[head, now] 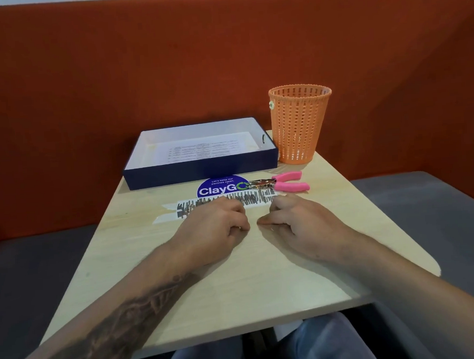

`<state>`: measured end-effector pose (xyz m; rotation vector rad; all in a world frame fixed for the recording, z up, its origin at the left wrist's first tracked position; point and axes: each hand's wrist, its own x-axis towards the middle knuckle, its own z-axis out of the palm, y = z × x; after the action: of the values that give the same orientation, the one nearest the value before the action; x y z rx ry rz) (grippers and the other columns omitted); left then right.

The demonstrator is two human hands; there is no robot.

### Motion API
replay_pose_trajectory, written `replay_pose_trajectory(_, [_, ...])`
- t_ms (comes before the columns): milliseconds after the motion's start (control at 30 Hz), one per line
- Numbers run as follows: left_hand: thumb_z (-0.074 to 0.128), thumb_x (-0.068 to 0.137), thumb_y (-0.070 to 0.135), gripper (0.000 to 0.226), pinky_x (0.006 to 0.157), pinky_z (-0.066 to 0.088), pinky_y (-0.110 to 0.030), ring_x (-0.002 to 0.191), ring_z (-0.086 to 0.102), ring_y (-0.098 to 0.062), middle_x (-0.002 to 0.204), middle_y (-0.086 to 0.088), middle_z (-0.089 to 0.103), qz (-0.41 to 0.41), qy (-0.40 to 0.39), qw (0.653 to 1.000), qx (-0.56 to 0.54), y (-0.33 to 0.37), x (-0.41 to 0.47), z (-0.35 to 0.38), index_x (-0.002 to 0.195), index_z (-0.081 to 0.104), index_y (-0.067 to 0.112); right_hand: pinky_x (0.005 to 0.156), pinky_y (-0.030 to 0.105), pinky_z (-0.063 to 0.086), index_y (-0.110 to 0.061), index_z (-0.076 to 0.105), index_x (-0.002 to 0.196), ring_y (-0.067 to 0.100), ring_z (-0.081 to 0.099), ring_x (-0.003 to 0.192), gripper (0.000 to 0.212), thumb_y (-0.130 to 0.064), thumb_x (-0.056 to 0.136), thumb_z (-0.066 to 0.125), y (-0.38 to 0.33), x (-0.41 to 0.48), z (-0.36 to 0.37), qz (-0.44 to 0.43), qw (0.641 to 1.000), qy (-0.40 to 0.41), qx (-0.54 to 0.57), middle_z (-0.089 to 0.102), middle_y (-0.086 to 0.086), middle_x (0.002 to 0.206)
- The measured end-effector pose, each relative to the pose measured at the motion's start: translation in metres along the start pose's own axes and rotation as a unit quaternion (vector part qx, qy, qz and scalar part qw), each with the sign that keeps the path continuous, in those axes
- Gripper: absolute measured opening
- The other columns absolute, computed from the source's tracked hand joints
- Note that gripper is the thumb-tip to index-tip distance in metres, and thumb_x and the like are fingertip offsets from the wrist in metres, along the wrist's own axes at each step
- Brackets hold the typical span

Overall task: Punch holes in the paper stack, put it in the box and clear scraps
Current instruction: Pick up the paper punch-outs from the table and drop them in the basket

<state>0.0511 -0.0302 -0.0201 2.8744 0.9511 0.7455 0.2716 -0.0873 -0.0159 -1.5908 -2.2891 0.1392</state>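
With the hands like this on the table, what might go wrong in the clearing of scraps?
1. The left hand and right hand are curled on the table; whether they hold any scraps cannot be seen, so tiny pieces may get left behind.
2. The orange basket has slotted walls, so small scraps might fall through.
3. A sweeping hand could knock the pink hole punch lying just beyond the fingers.

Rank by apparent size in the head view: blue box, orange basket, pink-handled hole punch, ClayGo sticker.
1. blue box, widest footprint.
2. orange basket, tallest, smaller area.
3-4. pink-handled hole punch and ClayGo sticker: look alike in extent, and the sticker is partly covered, so unranked.
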Motion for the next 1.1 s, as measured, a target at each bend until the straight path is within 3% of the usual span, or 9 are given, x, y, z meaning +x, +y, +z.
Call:
replay_pose_trajectory(300, [0.067, 0.086, 0.015, 0.015, 0.064, 0.046, -0.028, 0.081, 0.059, -0.011, 0.084, 0.013, 0.065, -0.015, 0.014, 1.0, 0.019, 0.003, 0.001, 0.006, 0.078, 0.075, 0.025, 0.08, 0.038, 0.051, -0.033, 0.078, 0.111, 0.017, 0.057, 0.102, 0.048, -0.028, 0.088, 0.036, 0.005, 0.005, 0.009, -0.009, 1.0, 0.021, -0.013, 0.065, -0.009, 0.105])
replay_pose_trajectory(367, [0.063, 0.085, 0.01, 0.021, 0.071, 0.05, -0.027, 0.084, 0.061, -0.005, 0.086, 0.015, 0.068, -0.074, 0.003, 0.996, -0.04, 0.001, 0.003, 0.008, 0.079, 0.076, 0.025, 0.084, 0.032, 0.049, -0.029, 0.079, 0.11, 0.011, 0.057, 0.098, 0.04, -0.013, 0.091, 0.048, 0.011, 0.005, 0.014, 0.006, 0.997, 0.042, 0.057, 0.062, -0.014, 0.099])
replay_pose_trajectory(433, [0.056, 0.087, -0.002, 0.031, 0.076, 0.055, -0.02, 0.084, 0.068, -0.003, 0.087, 0.013, 0.072, -0.167, -0.003, 0.968, -0.185, 0.001, 0.007, 0.005, 0.082, 0.076, 0.021, 0.086, 0.02, 0.045, -0.024, 0.08, 0.109, 0.001, 0.06, 0.093, 0.043, 0.003, 0.089, 0.053, 0.018, 0.007, 0.013, 0.053, 0.981, 0.053, 0.18, 0.065, -0.012, 0.099])
replay_pose_trajectory(500, [0.054, 0.09, -0.011, 0.033, 0.069, 0.052, -0.009, 0.074, 0.072, 0.004, 0.086, 0.008, 0.072, -0.241, -0.006, 0.927, -0.289, 0.0, 0.01, 0.002, 0.087, 0.074, 0.015, 0.082, 0.013, 0.044, -0.028, 0.078, 0.104, -0.003, 0.061, 0.088, 0.045, 0.01, 0.09, 0.056, 0.022, 0.008, 0.006, 0.104, 0.946, 0.055, 0.304, 0.069, -0.007, 0.1])
replay_pose_trajectory(567, [0.061, 0.091, -0.01, 0.027, 0.066, 0.051, -0.009, 0.069, 0.07, 0.004, 0.085, 0.005, 0.071, -0.268, -0.012, 0.906, -0.326, -0.003, 0.012, 0.0, 0.09, 0.073, 0.014, 0.079, 0.011, 0.047, -0.027, 0.075, 0.1, 0.003, 0.06, 0.085, 0.043, 0.012, 0.089, 0.06, 0.025, 0.01, 0.0, 0.121, 0.914, 0.053, 0.384, 0.068, -0.002, 0.096])
replay_pose_trajectory(667, [0.075, 0.087, 0.0, 0.019, 0.076, 0.056, -0.018, 0.076, 0.069, -0.008, 0.087, 0.0, 0.073, -0.277, -0.025, 0.891, -0.358, -0.006, 0.01, -0.004, 0.094, 0.075, 0.017, 0.077, 0.015, 0.052, -0.021, 0.074, 0.097, 0.011, 0.059, 0.086, 0.034, 0.012, 0.088, 0.068, 0.028, 0.012, -0.002, 0.14, 0.878, 0.05, 0.454, 0.065, 0.0, 0.09])
replay_pose_trajectory(800, [0.076, 0.087, 0.001, 0.015, 0.077, 0.057, -0.024, 0.073, 0.072, -0.014, 0.082, 0.001, 0.073, -0.299, -0.011, 0.858, -0.416, -0.007, 0.011, -0.007, 0.093, 0.073, 0.013, 0.079, 0.022, 0.052, -0.018, 0.073, 0.093, 0.013, 0.058, 0.084, 0.026, 0.008, 0.086, 0.074, 0.029, 0.014, -0.001, 0.149, 0.847, 0.057, 0.507, 0.066, -0.004, 0.081])
replay_pose_trajectory(967, [0.074, 0.088, 0.001, 0.008, 0.081, 0.055, -0.037, 0.074, 0.068, -0.025, 0.078, 0.002, 0.071, -0.306, 0.002, 0.825, -0.475, -0.005, 0.009, -0.013, 0.092, 0.073, 0.007, 0.066, 0.012, 0.047, -0.021, 0.073, 0.081, 0.004, 0.06, 0.071, 0.017, -0.008, 0.092, 0.073, 0.026, 0.013, -0.002, 0.142, 0.86, 0.074, 0.485, 0.07, -0.012, 0.071])
replay_pose_trajectory(1100, [0.074, 0.089, 0.004, 0.007, 0.079, 0.053, -0.038, 0.072, 0.066, -0.026, 0.076, -0.004, 0.068, -0.309, 0.003, 0.827, -0.47, -0.004, 0.011, -0.013, 0.086, 0.074, 0.01, 0.068, 0.015, 0.044, -0.021, 0.073, 0.079, 0.003, 0.057, 0.068, 0.018, -0.013, 0.095, 0.071, 0.029, 0.013, 0.0, 0.147, 0.871, 0.08, 0.463, 0.068, -0.014, 0.069])
